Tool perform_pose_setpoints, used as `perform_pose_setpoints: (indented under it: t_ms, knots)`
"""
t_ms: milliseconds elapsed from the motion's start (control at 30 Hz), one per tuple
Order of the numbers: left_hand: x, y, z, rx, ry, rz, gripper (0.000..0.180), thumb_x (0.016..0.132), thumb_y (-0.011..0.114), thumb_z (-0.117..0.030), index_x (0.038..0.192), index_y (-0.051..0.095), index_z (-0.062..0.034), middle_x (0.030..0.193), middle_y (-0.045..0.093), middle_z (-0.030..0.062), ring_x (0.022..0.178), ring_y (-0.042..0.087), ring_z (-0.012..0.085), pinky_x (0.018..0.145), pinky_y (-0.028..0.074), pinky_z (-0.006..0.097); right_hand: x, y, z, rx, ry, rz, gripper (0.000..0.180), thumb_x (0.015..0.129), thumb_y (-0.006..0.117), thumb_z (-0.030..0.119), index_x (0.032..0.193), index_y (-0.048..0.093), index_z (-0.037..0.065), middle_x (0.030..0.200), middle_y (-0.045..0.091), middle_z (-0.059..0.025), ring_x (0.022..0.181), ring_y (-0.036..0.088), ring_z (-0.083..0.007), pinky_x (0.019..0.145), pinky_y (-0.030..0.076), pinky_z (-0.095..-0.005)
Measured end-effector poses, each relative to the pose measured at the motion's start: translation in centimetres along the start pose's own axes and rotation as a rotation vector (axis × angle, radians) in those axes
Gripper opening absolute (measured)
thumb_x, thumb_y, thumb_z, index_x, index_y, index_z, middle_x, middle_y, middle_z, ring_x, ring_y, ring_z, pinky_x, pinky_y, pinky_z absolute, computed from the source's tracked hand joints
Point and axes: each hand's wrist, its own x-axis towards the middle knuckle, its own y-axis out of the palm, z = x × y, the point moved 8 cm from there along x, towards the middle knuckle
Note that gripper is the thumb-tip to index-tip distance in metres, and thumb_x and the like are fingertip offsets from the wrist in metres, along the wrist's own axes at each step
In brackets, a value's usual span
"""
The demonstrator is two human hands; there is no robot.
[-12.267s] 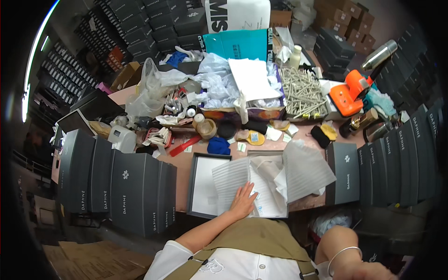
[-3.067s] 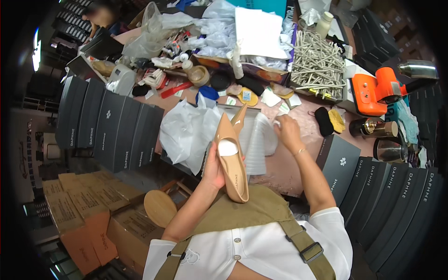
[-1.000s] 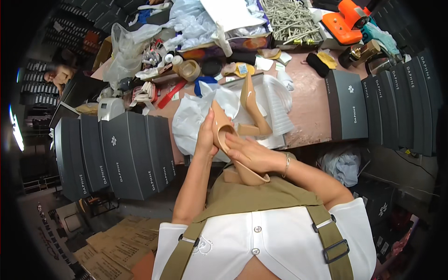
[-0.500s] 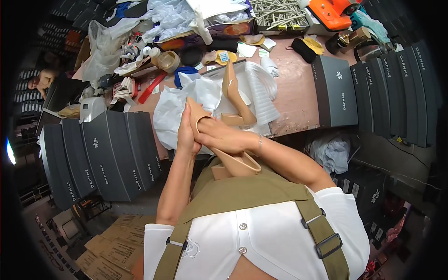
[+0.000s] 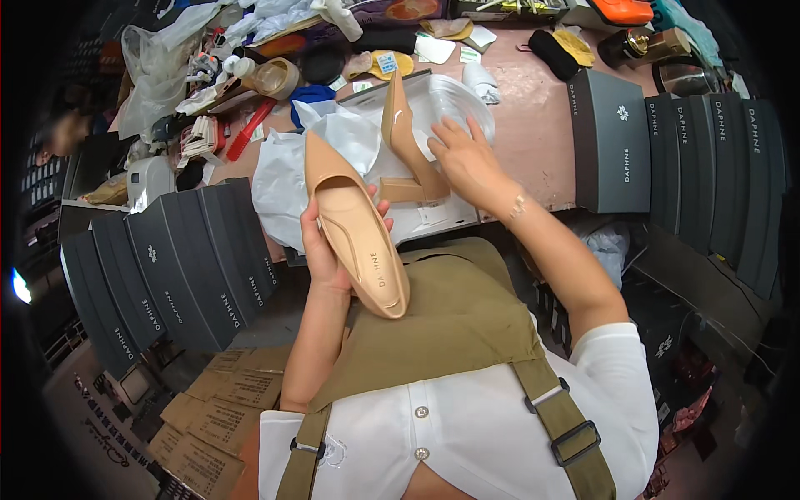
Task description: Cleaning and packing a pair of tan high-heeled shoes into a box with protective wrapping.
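Observation:
In my left hand (image 5: 327, 257) is a beige pointed-toe pump (image 5: 360, 225), its insole facing up and its toe pointing away from me. My fingers wrap round its middle from below. A matching block-heeled pump (image 5: 406, 133) lies on its side in an open shoebox (image 5: 454, 218) on the bench. My right hand (image 5: 471, 162) is beside that pump, over the box's right part, palm down with fingers spread; whether it touches anything there is unclear. White tissue paper (image 5: 279, 183) spills over the box's left side, and a white foam sheet (image 5: 458, 100) lies on the right.
Dark grey shoeboxes stand in rows at left (image 5: 179, 275) and right (image 5: 612, 142). Along the back of the pink bench (image 5: 533, 108) are a red brush (image 5: 250, 129), a jar (image 5: 275, 79), yellow pads (image 5: 450, 29) and plastic bags (image 5: 150, 75). Flattened cartons (image 5: 221, 417) lie at lower left.
My right hand has left the held pump and moved forward and right to the box. The held pump, its inside covered before, now shows its insole upward.

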Motion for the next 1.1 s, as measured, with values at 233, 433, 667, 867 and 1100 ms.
perform_pose_setpoints:
  t_ms: [233, 433, 667, 867, 1100]
  knots:
    - [0.3, 1.0, 2.2, -0.114, -0.127, 0.129, 0.068, 0.091, 0.044, -0.058, 0.128, 0.045, -0.0016, 0.118, 0.056, 0.0200, 0.107, 0.057, 0.0383, 0.085, 0.051, 0.054, 3.9, 6.7, -1.8, -0.204, -0.002, 0.208, 0.025, 0.083, 0.052, 0.014, 0.101, 0.068, 0.010, 0.119, 0.057, -0.0089, 0.128, 0.038, -0.0295, 0.108, 0.018, -0.0579]
    - [-0.7, -1.1, 1.5, -0.104, -0.012, 0.076, 0.070, 0.089, 0.043, -0.061, 0.130, 0.047, -0.0047, 0.121, 0.054, 0.0196, 0.108, 0.056, 0.0361, 0.088, 0.050, 0.055, 1.6, -1.9, -3.4, 1.302, 0.489, 0.073, 0.020, 0.089, 0.060, 0.018, 0.102, 0.067, 0.003, 0.082, 0.059, 0.0007, 0.084, 0.056, -0.0097, 0.075, 0.047, -0.0312]
    - [-0.6, 0.8, 1.8, 0.038, 0.102, 0.063, 0.051, 0.089, 0.060, -0.039, 0.122, 0.046, -0.0018, 0.112, 0.058, 0.0100, 0.100, 0.059, 0.0193, 0.085, 0.051, 0.036, -2.6, -5.3, 7.9, 0.726, 0.074, -0.260, 0.029, 0.088, 0.056, 0.006, 0.118, 0.058, 0.002, 0.082, 0.057, -0.0118, 0.072, 0.055, -0.0189, 0.066, 0.045, -0.0298]
    - [-0.2, 1.1, 2.6, 0.082, 0.008, 0.089, 0.045, 0.091, 0.058, -0.033, 0.122, 0.046, -0.0035, 0.110, 0.058, 0.0089, 0.101, 0.059, 0.0184, 0.083, 0.052, 0.034, -4.0, -7.9, 8.4, 0.489, -0.080, 0.032, 0.041, 0.086, 0.055, 0.002, 0.127, 0.051, 0.005, 0.104, 0.058, -0.0169, 0.086, 0.058, -0.0333, 0.073, 0.048, -0.0389]
    - [0.2, 3.1, 3.0, 0.140, -0.058, 0.111, 0.059, 0.093, 0.046, -0.053, 0.128, 0.043, -0.0054, 0.118, 0.056, 0.0116, 0.108, 0.057, 0.0242, 0.092, 0.048, 0.044, -4.5, -9.1, 7.7, 0.224, -0.090, -0.108, 0.047, 0.074, 0.062, 0.004, 0.121, 0.056, 0.004, 0.107, 0.053, -0.0165, 0.089, 0.057, -0.0304, 0.071, 0.047, -0.0378]
